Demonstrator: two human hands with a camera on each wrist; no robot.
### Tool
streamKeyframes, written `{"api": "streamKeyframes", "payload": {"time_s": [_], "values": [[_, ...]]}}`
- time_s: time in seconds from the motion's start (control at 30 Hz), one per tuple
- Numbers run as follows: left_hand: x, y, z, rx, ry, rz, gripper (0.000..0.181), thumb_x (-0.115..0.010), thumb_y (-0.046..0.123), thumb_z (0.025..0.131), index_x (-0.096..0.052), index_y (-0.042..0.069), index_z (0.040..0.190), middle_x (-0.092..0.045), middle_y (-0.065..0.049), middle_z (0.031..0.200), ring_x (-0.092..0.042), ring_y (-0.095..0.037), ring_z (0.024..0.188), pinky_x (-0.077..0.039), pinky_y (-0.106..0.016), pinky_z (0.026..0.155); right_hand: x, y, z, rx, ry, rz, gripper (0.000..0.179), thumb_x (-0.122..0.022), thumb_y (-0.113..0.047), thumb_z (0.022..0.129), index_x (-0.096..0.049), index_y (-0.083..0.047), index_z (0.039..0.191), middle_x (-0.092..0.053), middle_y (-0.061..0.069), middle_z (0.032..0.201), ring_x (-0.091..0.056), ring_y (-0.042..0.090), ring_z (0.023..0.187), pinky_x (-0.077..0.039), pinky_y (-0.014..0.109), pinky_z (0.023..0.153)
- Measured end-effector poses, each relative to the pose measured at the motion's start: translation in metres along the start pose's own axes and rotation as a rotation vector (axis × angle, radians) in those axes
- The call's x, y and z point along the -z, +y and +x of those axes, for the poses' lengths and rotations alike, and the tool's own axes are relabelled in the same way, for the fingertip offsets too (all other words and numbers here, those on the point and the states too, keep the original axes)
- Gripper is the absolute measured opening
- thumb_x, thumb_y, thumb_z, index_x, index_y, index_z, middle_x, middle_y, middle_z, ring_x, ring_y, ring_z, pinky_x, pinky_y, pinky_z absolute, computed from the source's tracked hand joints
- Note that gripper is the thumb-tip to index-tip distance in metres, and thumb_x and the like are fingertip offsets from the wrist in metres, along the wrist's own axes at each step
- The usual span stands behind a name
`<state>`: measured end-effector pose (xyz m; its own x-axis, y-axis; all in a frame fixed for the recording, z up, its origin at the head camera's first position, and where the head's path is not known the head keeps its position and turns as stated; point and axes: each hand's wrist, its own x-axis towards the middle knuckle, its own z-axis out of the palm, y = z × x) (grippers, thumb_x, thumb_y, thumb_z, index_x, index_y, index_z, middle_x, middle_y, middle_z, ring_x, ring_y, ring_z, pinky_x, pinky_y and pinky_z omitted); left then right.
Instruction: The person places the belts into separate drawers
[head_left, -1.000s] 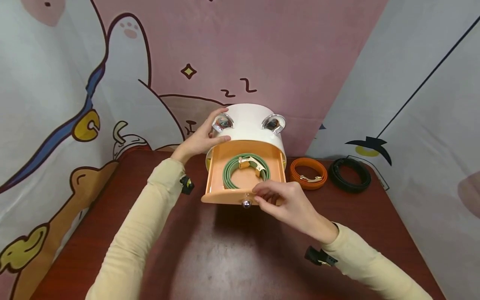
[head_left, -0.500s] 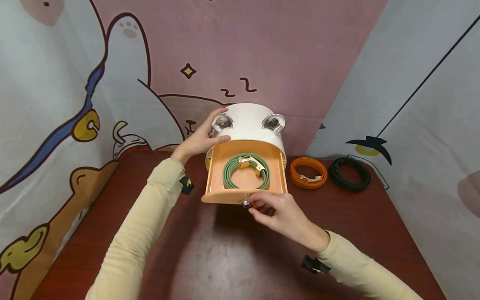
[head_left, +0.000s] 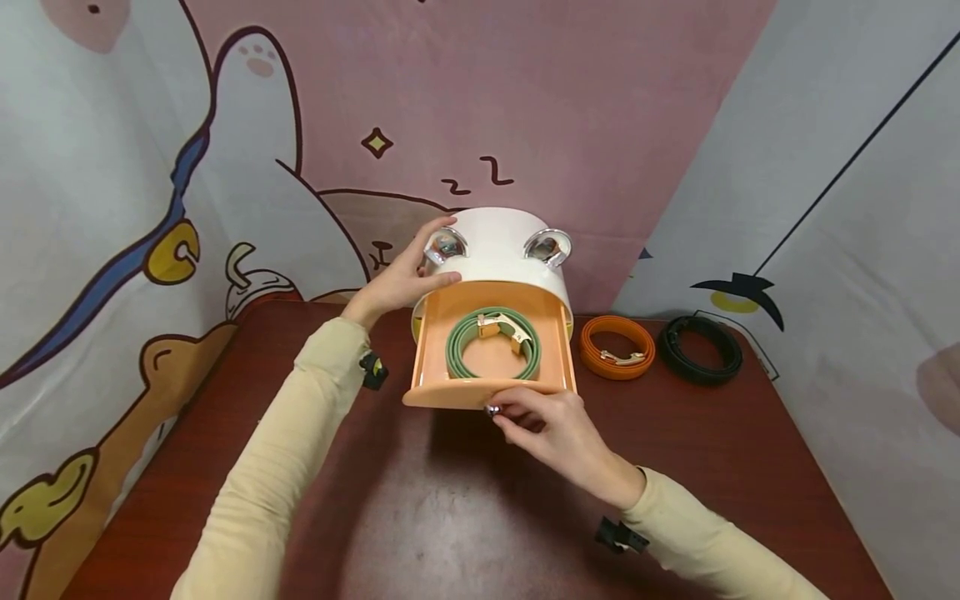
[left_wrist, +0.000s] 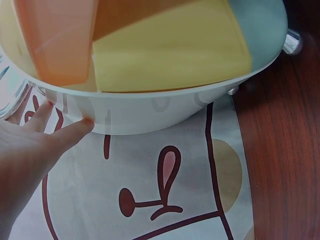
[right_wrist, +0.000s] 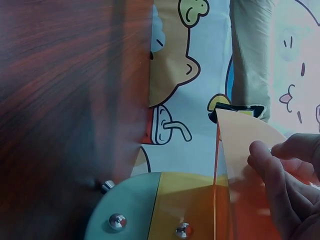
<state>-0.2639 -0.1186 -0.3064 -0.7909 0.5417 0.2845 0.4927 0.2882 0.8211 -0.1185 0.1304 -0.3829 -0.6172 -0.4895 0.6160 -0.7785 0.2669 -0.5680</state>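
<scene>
A white rounded drawer box (head_left: 498, 250) with two chrome ears stands at the table's back. Its top orange drawer (head_left: 422, 350) is pulled out, with a coiled green belt (head_left: 455, 346) with a gold buckle lying inside. My right hand (head_left: 558, 433) pinches the drawer knob (head_left: 492, 410), a small shiny ball on the drawer front; the fingertips mostly cover it in the right wrist view. Around the left chrome ear (head_left: 447, 244), my left hand (head_left: 401, 279) rests on the box with fingers and thumb spread. In the left wrist view its fingertips touch the white shell.
Right of the box lie a coiled orange belt (head_left: 617, 346) and a coiled black belt (head_left: 700, 348) on the dark red table (head_left: 757, 467). Lower yellow (right_wrist: 182, 205) and green (right_wrist: 127, 200) drawer fronts with silver knobs show in the right wrist view. A cartoon cloth hangs behind.
My right hand has slid left along the drawer front, from beside the knob onto it. The left hand, the box and the pulled-out drawer have stayed put.
</scene>
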Motion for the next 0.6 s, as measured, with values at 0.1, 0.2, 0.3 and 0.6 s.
{"api": "streamKeyframes", "payload": {"time_s": [0.1, 0.2, 0.3, 0.6], "values": [[0.0001, 0.0005, -0.0002, 0.001, -0.002, 0.004, 0.074, -0.063, 0.008, 0.094, -0.016, 0.009, 0.153, -0.006, -0.014, 0.158, -0.014, -0.029, 0.141, -0.024, -0.064, 0.101, -0.0011, -0.0001, 0.0002, 0.002, 0.018, -0.022, 0.025, -0.075, 0.005, 0.079, -0.070, -0.007, 0.099, -0.071, 0.002, 0.091, -0.065, 0.006, 0.072, -0.050, 0.017, 0.057], [0.0002, 0.0009, -0.0005, 0.005, 0.000, 0.004, 0.074, -0.063, 0.008, 0.094, -0.016, 0.010, 0.153, -0.006, -0.014, 0.158, -0.018, -0.029, 0.138, -0.027, -0.061, 0.098, -0.0022, -0.0001, 0.0003, 0.006, 0.032, -0.050, 0.025, -0.076, 0.005, 0.078, -0.071, -0.008, 0.099, -0.071, 0.000, 0.090, -0.065, 0.005, 0.072, -0.050, 0.016, 0.057], [0.0004, 0.0010, -0.0008, 0.008, 0.003, -0.002, 0.074, -0.063, 0.009, 0.095, -0.017, 0.010, 0.153, -0.007, -0.013, 0.158, -0.021, -0.028, 0.134, -0.029, -0.059, 0.095, -0.0035, 0.0003, 0.0003, 0.013, 0.045, -0.060, 0.025, -0.076, 0.004, 0.078, -0.072, -0.008, 0.099, -0.071, 0.000, 0.091, -0.066, 0.006, 0.073, -0.050, 0.017, 0.058], [0.0003, 0.0020, -0.0007, 0.012, 0.001, 0.010, 0.074, -0.063, 0.010, 0.095, -0.017, 0.009, 0.153, -0.006, -0.015, 0.158, -0.014, -0.030, 0.141, -0.024, -0.064, 0.102, -0.0048, 0.0019, 0.0025, 0.018, 0.068, -0.046, 0.025, -0.076, 0.005, 0.078, -0.072, -0.007, 0.099, -0.071, 0.000, 0.091, -0.066, 0.007, 0.073, -0.051, 0.018, 0.060]]}}
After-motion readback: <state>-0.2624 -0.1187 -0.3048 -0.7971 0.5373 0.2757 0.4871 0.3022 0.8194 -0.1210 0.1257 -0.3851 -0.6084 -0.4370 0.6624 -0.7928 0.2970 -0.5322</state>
